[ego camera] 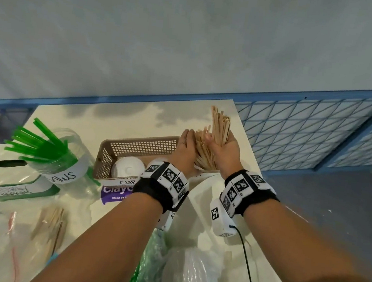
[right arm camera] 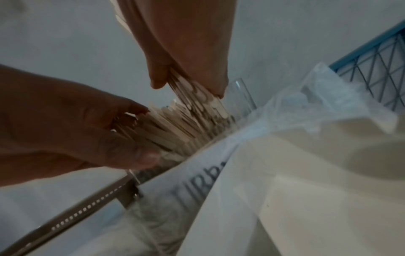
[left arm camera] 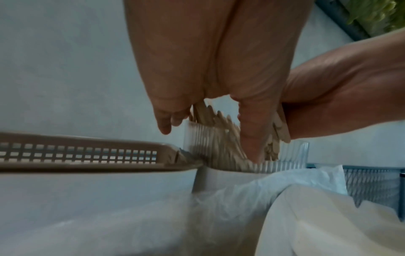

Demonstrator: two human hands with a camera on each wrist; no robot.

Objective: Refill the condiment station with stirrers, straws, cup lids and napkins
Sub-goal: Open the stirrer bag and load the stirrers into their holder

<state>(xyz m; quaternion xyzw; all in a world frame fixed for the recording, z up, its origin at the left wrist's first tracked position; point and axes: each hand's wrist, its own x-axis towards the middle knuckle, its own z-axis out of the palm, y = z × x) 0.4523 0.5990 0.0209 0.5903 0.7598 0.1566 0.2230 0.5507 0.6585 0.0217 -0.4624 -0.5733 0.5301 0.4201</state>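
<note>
A: So where are we with the stirrers (ego camera: 212, 141)?

B: Right hand (ego camera: 225, 150) grip clenched round a bunch, ends in the clear ribbed holder (left arm camera: 285, 155), just right of the brown basket (ego camera: 134, 147). Left hand (ego camera: 185, 146) lies flat against the rest, fingers straight.

Pale matt wooden stirrers (ego camera: 212, 141) stand in a clear ribbed plastic holder (left arm camera: 285, 161), beside a tan perforated plastic basket (ego camera: 138, 146), glossy green plastic straws (ego camera: 35, 145) and crinkled translucent plastic bags (ego camera: 191, 277).

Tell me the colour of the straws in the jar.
Bright green straws, clearest in the head view.
</note>
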